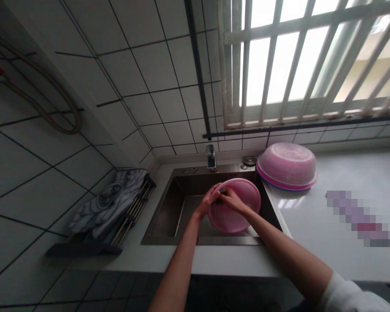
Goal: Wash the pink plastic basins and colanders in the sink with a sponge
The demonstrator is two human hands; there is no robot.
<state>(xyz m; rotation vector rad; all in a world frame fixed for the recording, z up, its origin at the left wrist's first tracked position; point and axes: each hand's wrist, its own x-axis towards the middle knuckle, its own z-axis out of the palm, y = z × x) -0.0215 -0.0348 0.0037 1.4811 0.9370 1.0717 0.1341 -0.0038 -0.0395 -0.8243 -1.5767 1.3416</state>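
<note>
A pink plastic basin [243,197] is tilted on its side over the steel sink [169,203], its underside facing me. My left hand [209,200] grips the basin's left rim with curled fingers. My right hand [231,200] presses on the basin's bottom, fingers closed round something small and dark that I cannot make out. Both hands meet near the basin's upper left, just below the tap [211,158].
An upturned pink colander [287,167] sits on the white counter [344,186] right of the sink. A rack with a crumpled cloth [112,203] lies to the left. Tiled walls and a barred window [312,60] stand behind.
</note>
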